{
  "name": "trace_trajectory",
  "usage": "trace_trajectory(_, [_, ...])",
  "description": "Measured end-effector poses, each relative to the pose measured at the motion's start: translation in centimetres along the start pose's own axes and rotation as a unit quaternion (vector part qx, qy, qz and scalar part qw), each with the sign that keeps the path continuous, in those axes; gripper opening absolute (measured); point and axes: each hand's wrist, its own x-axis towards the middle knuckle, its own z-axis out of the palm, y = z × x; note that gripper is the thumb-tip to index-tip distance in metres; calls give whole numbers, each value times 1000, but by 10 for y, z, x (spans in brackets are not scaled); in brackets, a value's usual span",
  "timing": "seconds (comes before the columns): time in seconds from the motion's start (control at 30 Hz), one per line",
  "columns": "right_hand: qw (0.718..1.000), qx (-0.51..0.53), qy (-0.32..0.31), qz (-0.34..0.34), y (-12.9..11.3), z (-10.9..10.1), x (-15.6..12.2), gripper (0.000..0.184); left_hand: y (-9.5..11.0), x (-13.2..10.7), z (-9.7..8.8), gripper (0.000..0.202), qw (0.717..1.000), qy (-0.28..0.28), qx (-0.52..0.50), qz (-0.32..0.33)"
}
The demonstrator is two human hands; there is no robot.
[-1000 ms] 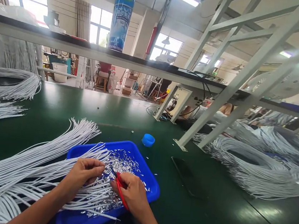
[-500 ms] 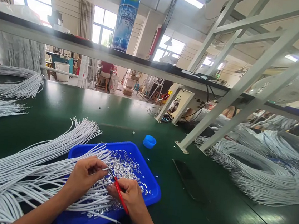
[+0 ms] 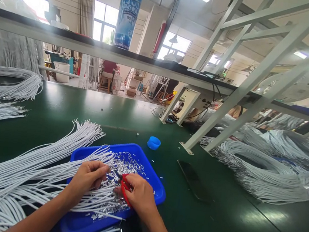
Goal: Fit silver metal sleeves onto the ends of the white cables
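My right hand (image 3: 141, 196) is closed round the red handles of small pliers (image 3: 124, 187), whose dark jaws point up and left. Across from the jaws, my left hand (image 3: 88, 179) has thumb and forefinger pinched together; whatever lies between them is too small to make out. Both hands hover over a blue tray (image 3: 159, 193) strewn with small shiny metal pieces (image 3: 126, 165). White wires (image 3: 53, 173) run in from the left, under and beside my left hand, with their ends lying over the tray.
A blue cap (image 3: 154, 143) and a dark phone (image 3: 193, 180) lie beyond and right of the tray. Coiled wires (image 3: 265, 173) lie at the right, near slanted metal legs (image 3: 213, 111). A raised shelf (image 3: 81, 45) crosses the back, bearing a blue spray can (image 3: 129, 16).
The pliers have drawn back slightly from my left fingertips, and their red handles now show spread apart. My left hand stays nearly in place. The view has shifted slightly.
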Motion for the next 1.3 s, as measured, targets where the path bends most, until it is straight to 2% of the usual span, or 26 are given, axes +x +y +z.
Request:
trace_trajectory(0.03, [999, 35, 11, 18, -1, -2, 1, 29, 1, 0, -1, 32, 1000, 7, 6, 12])
trace_trajectory(0.1, [984, 167, 11, 63, -4, -3, 1, 26, 1, 0, -1, 31, 999, -7, 37, 26])
trace_trajectory(0.17, [944, 318, -11, 89, -8, 2, 2, 30, 1, -1, 0, 29, 995, -42, 87, 36])
trace_trajectory(0.23, [911, 401, -25, 91, -11, 10, 1, 31, 0, -4, 2, 27, 987, -65, 138, 51])
trace_trajectory(0.27, [909, 407, -20, 83, -12, 14, 0, 29, -1, -5, 2, 26, 983, -67, 161, 60])
trace_trajectory(0.3, [919, 387, -2, 68, -12, 17, -1, 26, -2, -6, 3, 26, 979, -62, 182, 67])
trace_trajectory(0.4, [967, 225, 114, -41, -13, 23, -5, 22, -3, -6, 4, 27, 973, -39, 221, 57])
trace_trajectory(0.47, [969, 172, 158, -82, -15, 25, -7, 22, -2, -6, 3, 28, 975, -40, 218, 31])
trace_trajectory(0.53, [953, 278, 114, -22, -19, 26, -8, 22, 1, -6, 3, 27, 973, -51, 218, 51])
trace_trajectory(0.6, [894, 440, 36, 74, -21, 26, -6, 23, 3, -6, 4, 22, 963, -58, 236, 113])
trace_trajectory(0.63, [864, 493, 25, 103, -21, 24, -5, 24, 3, -7, 4, 19, 957, -58, 248, 141])
trace_trajectory(0.67, [850, 512, 47, 116, -20, 20, -4, 26, 4, -8, 4, 16, 951, -58, 259, 157])
trace_trajectory(0.7, [853, 501, 92, 116, -17, 14, -3, 26, 4, -8, 4, 14, 949, -59, 267, 158])
trace_trajectory(0.73, [863, 462, 169, 112, -13, 7, -2, 26, 4, -9, 3, 14, 947, -65, 274, 153])
trace_trajectory(0.77, [875, 405, 246, 100, -8, -1, -1, 27, 6, -9, 2, 12, 944, -82, 283, 150])
trace_trajectory(0.8, [882, 361, 289, 87, -2, -8, 0, 27, 8, -9, 0, 11, 939, -113, 289, 149])
trace_trajectory(0.83, [881, 343, 317, 81, 3, -14, 0, 29, 11, -9, -2, 10, 932, -145, 295, 152])
trace_trajectory(0.87, [887, 341, 303, 79, 8, -19, 1, 32, 15, -7, -5, 14, 924, -171, 303, 158])
trace_trajectory(0.9, [900, 329, 276, 80, 12, -21, 1, 36, 19, -4, -8, 20, 918, -174, 317, 165])
trace_trajectory(0.93, [915, 313, 241, 81, 15, -21, 1, 38, 22, 1, -12, 24, 913, -140, 343, 170])
trace_trajectory(0.97, [931, 291, 204, 81, 17, -20, 0, 40, 25, 7, -17, 25, 904, -70, 386, 167])
trace_trajectory(1.03, [956, 240, 151, 71, 18, -13, 0, 41, 28, 23, -25, 27, 861, 81, 486, 124])
trace_trajectory(1.07, [964, 225, 130, 62, 18, -9, 1, 40, 28, 31, -30, 27, 837, 132, 525, 79])
trace_trajectory(1.17, [976, 199, 83, 44, 14, -3, 4, 41, 26, 53, -41, 18, 824, 163, 542, 21])
trace_trajectory(1.3, [986, 158, 52, 22, 3, -8, 12, 33, 28, 56, -45, 17, 849, 170, 500, 24])
